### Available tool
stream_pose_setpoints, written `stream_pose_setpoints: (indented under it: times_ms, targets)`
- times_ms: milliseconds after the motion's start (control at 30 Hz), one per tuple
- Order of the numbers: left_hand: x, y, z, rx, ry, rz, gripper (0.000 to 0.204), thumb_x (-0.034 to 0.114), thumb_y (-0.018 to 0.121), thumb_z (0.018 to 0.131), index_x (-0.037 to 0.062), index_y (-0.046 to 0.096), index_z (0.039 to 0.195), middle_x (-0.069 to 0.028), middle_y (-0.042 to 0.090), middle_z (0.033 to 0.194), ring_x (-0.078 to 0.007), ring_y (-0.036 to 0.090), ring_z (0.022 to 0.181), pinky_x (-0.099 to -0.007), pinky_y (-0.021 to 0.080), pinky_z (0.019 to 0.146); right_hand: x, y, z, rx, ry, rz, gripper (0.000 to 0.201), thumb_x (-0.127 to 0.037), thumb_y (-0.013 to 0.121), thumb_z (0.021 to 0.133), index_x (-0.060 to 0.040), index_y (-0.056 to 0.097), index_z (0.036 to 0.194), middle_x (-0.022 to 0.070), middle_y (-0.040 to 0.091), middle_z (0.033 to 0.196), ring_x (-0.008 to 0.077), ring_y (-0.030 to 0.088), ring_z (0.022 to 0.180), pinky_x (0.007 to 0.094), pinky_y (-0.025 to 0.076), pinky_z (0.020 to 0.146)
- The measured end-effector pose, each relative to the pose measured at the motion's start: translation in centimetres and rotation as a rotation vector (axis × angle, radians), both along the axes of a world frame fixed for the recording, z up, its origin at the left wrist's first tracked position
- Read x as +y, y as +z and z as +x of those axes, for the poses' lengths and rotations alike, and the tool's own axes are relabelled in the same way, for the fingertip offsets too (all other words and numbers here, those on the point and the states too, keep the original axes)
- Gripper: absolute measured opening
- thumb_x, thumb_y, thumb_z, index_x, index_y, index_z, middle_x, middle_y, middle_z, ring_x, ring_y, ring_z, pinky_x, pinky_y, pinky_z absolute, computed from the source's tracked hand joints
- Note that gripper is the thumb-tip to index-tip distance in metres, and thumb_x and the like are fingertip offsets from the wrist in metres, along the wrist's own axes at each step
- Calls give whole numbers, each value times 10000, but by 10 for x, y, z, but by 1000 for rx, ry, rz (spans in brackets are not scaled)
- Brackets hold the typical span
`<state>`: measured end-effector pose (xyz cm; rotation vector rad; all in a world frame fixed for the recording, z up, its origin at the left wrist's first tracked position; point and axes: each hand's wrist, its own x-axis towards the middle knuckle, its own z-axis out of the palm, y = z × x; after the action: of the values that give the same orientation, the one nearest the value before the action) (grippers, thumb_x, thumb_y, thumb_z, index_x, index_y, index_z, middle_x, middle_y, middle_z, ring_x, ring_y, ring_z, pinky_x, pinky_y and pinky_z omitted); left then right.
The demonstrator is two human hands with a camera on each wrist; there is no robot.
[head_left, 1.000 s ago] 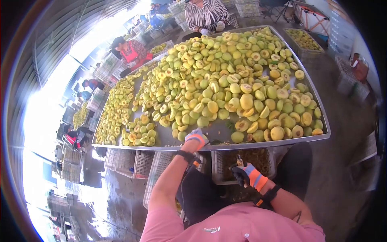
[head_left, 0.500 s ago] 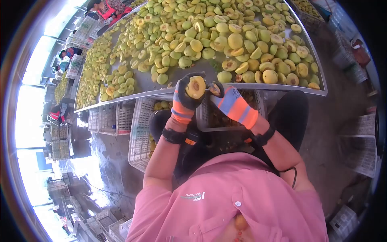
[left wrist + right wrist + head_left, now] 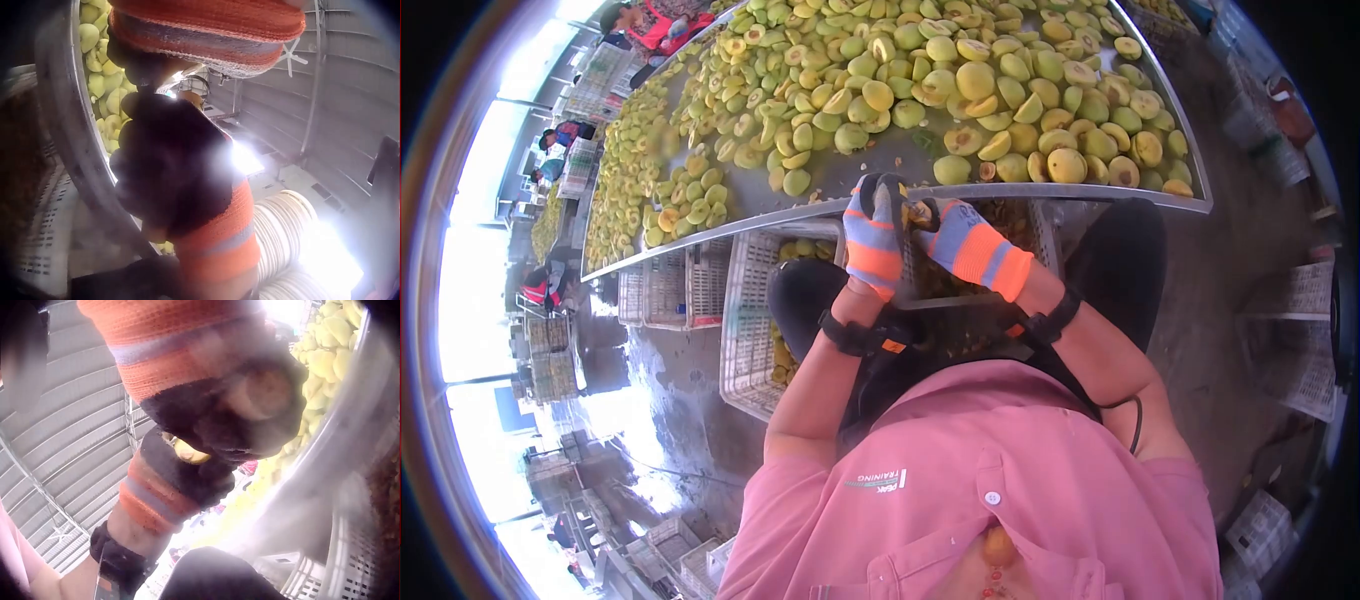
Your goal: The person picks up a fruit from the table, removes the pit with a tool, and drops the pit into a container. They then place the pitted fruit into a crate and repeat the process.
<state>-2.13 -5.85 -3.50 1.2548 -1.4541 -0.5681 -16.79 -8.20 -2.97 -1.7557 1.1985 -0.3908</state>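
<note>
Both hands meet just in front of the table's near edge, in gloves with orange and grey cuffs and dark palms. My left hand holds a halved yellow-green stone fruit, mostly covered by its fingers in the head view. Curled round a small tool with a brownish round end, my right hand is close against the left one. The tool's working tip is hidden between the hands. Past them, many halved fruits are heaped on the metal table.
Under the table edge stands a crate of scraps between the knees. A white crate with fruit halves is left of the left knee. The table's raised metal rim runs just beyond the hands. Another person works at the far left.
My left hand came back from the tabletop with a fruit half, and my right hand rose with the tool to meet it. Since then the left hand has turned, hiding the cut face.
</note>
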Motion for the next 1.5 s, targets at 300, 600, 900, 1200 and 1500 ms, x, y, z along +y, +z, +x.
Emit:
stream_pose_setpoints:
  times_ms: [300, 600, 900, 1200, 1500]
  targets:
    - [-5, -14, 10, 369, -48, 280, 254, 55, 649, 783, 0, 588, 1023, -81, 632, 859, -192, 624, 704, -284, 507, 611, 2, -10, 2, 212, 138, -260, 360, -314, 609, 801, 22, 666, 918, 222, 669, 914, 376, 635, 927, 413, 506, 794]
    - [12, 12, 3, -463, -88, 1, 365, 58, 637, 793, -1, 550, 1143, -163, 611, 998, -288, 613, 920, -345, 506, 788, -21, -79, -2, -576, 206, 45, 298, -118, 619, 809, -38, 622, 1096, 119, 671, 1030, 267, 625, 963, 370, 484, 887]
    - [23, -3, -1, -46, 253, 232, 266, 180, 592, 894, 20, 602, 1106, -211, 657, 944, -358, 633, 893, -368, 499, 767, 7, -34, -12, -117, 741, -818, 320, -211, 537, 868, -75, 601, 1150, 103, 618, 1140, 296, 575, 1070, 373, 432, 887]
    - [18, 4, 18, -51, -160, 354, 266, 251, 500, 940, 27, 620, 1019, -121, 671, 887, -275, 632, 817, -359, 490, 746, 7, -27, -18, -416, 619, 21, 171, -83, 564, 857, -72, 637, 1011, 60, 640, 922, 172, 619, 834, 303, 473, 698]
    - [16, -2, 14, 134, -483, 486, 297, 281, 514, 947, 10, 626, 993, -80, 647, 844, -145, 571, 773, -322, 483, 724, 46, -69, -51, -588, 373, 316, 128, -219, 505, 895, -112, 557, 941, -9, 519, 711, 127, 498, 560, 280, 417, 503]
